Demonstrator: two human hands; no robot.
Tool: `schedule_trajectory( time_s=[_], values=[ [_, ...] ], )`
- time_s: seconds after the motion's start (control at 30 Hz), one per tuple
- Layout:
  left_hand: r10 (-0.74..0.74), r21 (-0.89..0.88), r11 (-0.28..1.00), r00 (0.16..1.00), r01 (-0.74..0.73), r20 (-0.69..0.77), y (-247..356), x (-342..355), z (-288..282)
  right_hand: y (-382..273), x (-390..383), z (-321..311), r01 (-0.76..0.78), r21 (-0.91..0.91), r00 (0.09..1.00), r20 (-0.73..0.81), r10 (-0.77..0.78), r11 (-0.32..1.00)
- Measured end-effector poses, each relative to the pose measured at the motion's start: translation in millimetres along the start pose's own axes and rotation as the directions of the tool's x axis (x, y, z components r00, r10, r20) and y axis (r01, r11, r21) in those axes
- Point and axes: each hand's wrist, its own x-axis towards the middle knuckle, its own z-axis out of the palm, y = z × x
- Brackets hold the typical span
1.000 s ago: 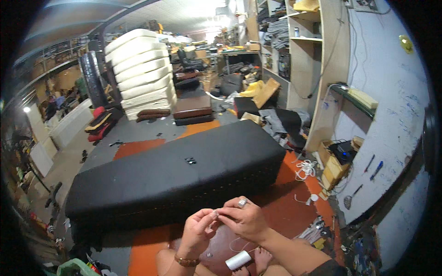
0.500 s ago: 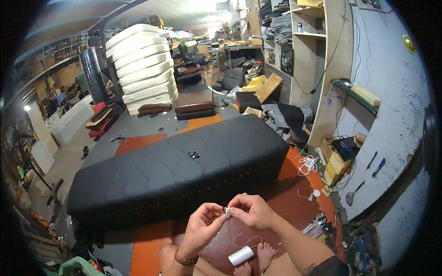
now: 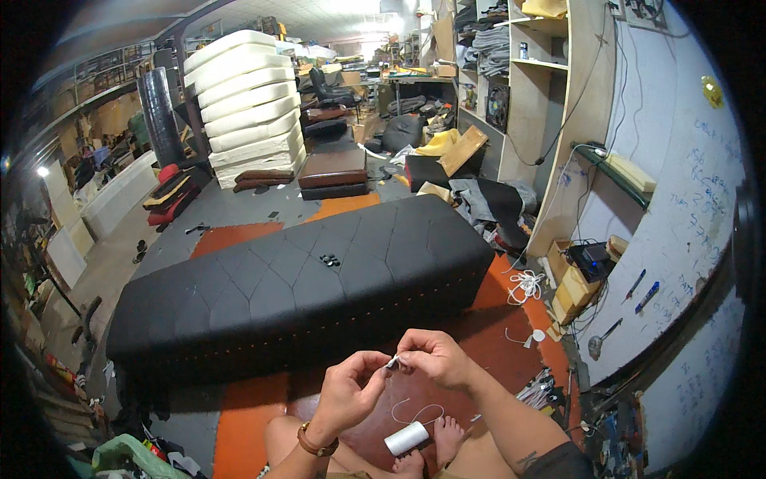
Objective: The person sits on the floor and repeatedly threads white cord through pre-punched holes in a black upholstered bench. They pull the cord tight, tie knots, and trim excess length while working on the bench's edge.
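Note:
My left hand (image 3: pixel 355 387) and my right hand (image 3: pixel 432 363) meet low in the middle, fingertips pinched on a small white bit (image 3: pixel 392 361), perhaps thread; its detail is too small to tell. Below them a white spool (image 3: pixel 405 437) lies between my bare feet (image 3: pixel 448 439), with a loose loop of thread (image 3: pixel 423 411) beside it. Beyond my hands is a long black quilted bench (image 3: pixel 295 279) with dotted holes along its side and several small black pieces (image 3: pixel 329 260) on top.
Behind are stacked white foam blocks (image 3: pixel 247 112), brown cushions (image 3: pixel 331 172), offcuts and boards (image 3: pixel 463 152). To the right stand shelves (image 3: pixel 535 64), a coil of white cord (image 3: pixel 527 286) and a wooden box (image 3: pixel 582 295). Clutter (image 3: pixel 128 455) fills the lower left.
Both hands have shifted slightly rightward and up in the view, still pinched together on the small white bit. My right fingers have turned, hiding the ring seen earlier.

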Motion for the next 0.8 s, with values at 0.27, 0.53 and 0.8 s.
schedule_trajectory(
  time_s=[0.27, 0.53, 0.8],
  values=[
    [0.076, 0.198, 0.978, 0.997, -0.070, -0.027, 1, 1, 1, -12, 3, 1, -0.064, 0.297, 0.994, -0.068, 0.088, 0.953],
    [-0.101, 0.067, 0.993, 0.995, 0.101, -0.001, -53, -13, 28, -17, -8, -57, 0.041, 0.615, 0.972, -0.207, 0.112, 0.787],
    [-0.344, 0.390, 0.900, 0.867, 0.195, 0.360, -148, -57, 82, 172, -124, -114, 0.048, 0.622, 0.633, -0.624, 0.458, 0.782]
  ],
)
